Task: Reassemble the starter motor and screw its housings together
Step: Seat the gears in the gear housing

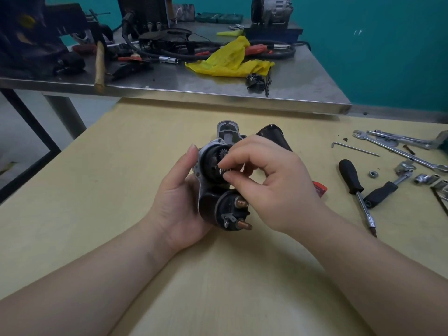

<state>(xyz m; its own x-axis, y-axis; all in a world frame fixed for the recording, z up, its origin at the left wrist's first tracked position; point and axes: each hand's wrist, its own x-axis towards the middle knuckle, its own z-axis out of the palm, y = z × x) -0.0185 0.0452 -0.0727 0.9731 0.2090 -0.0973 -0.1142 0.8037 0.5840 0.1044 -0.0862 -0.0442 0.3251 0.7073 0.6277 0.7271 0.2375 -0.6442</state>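
The starter motor housing (213, 175) is sitting just above the pale bench (121, 166), open end facing the camera, a small gear (222, 151) showing inside. The left hand (180, 202) is cradling it from the left, its fingers curling around the body. The right hand (271, 183) is pinching a small part at the opening with thumb and forefinger. A black-handled screwdriver (351, 177) and wrenches (397, 147) are lying well apart to the right.
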